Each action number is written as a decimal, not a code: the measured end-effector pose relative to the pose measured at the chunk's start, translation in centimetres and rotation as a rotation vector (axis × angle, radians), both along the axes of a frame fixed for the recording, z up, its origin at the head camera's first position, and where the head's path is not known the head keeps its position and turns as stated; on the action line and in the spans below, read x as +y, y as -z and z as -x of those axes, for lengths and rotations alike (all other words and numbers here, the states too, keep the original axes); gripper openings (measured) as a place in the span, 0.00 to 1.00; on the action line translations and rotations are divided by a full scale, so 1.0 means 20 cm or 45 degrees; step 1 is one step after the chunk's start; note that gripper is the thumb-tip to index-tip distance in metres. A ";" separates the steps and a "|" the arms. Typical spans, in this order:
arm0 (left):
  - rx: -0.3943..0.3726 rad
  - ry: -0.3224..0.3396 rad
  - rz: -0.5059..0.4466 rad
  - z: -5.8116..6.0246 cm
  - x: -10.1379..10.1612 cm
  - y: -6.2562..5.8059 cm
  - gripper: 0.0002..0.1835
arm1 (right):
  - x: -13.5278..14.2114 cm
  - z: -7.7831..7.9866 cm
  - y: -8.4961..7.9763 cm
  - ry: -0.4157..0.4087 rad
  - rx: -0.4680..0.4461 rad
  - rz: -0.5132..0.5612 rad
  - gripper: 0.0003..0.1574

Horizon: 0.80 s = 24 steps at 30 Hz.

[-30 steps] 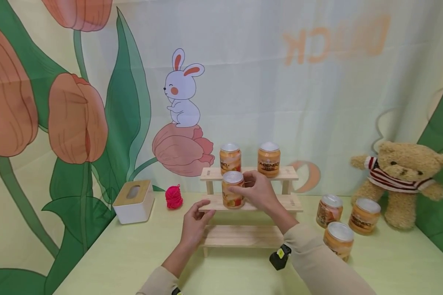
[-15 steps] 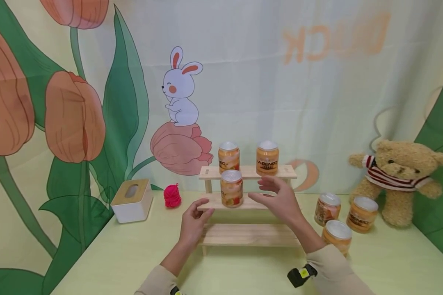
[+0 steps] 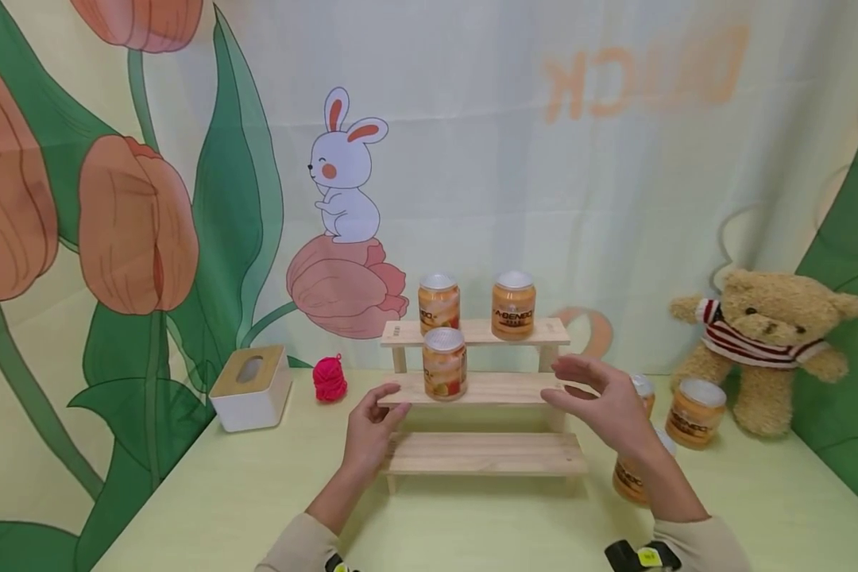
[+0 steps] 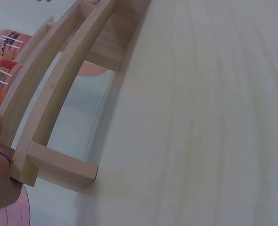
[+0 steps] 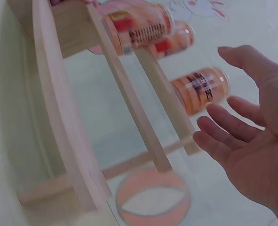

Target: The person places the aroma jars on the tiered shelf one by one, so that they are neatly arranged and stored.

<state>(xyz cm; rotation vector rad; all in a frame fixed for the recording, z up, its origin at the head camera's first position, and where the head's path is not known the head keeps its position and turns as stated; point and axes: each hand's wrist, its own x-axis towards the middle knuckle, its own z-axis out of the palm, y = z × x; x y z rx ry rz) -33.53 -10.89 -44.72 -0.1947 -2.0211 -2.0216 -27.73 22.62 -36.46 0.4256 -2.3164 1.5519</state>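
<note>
A three-step wooden display rack (image 3: pixel 486 453) stands on the table. My left hand (image 3: pixel 365 437) holds the left end of its middle step, fingers at the top and thumb at the front edge. On that step, near my left hand, one orange can (image 3: pixel 445 365) with a silver lid stands upright. Two similar orange cans (image 3: pixel 512 306) stand on the top step. My right hand (image 3: pixel 611 401) hovers off the rack's right end, fingers spread and holding nothing. In the right wrist view its open palm (image 5: pixel 257 160) shows beside the rack.
Several more orange cans (image 3: pixel 696 413) stand on the table at right, partly hidden by the right hand and forearm. A teddy bear (image 3: pixel 768 349) sits behind them. At left are a tissue box (image 3: pixel 250 389) and a pink yarn ball (image 3: pixel 330 380).
My right hand has let go of the can on the middle step and moved right, toward the cans on the table. My left hand has stayed at the rack's left end.
</note>
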 end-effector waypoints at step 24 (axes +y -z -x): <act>0.022 0.023 -0.009 0.01 -0.01 0.02 0.20 | 0.54 0.00 0.17 -0.213 -0.261 -0.205 0.34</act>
